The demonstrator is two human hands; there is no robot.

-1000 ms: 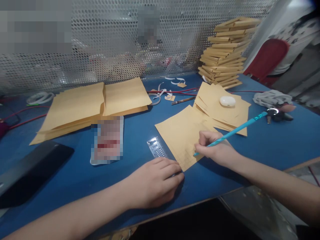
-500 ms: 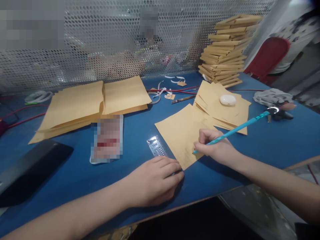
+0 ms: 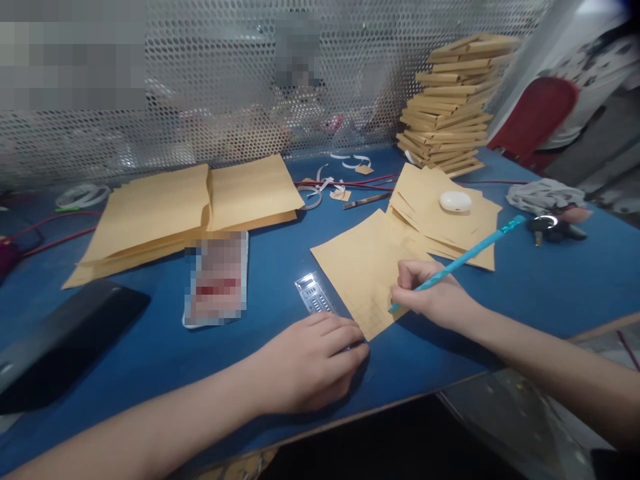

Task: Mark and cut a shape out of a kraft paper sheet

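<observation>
My right hand (image 3: 435, 293) is closed around a turquoise pencil (image 3: 470, 253), its tip down on a brown paper envelope (image 3: 357, 260). Faint grey marks show on the paper near the tip. My left hand (image 3: 320, 360) lies curled at the envelope's near corner, fingers together. From under it sticks out a clear plastic stencil ruler (image 3: 314, 292) with small cutouts; its other end is mostly hidden by the fingers.
Envelopes (image 3: 150, 213) lie at the left, a pixelated phone (image 3: 217, 287) and a dark case (image 3: 75, 340) before them. A white earbud case (image 3: 455, 202) sits on more envelopes (image 3: 425, 187). Behind rises a packet stack (image 3: 445, 107); keys (image 3: 555, 227) lie right on the blue table (image 3: 270, 280).
The pencil's upper end has swung left and its tip has shifted slightly right on the envelope. My left hand stays in place. The view has tilted slightly.
</observation>
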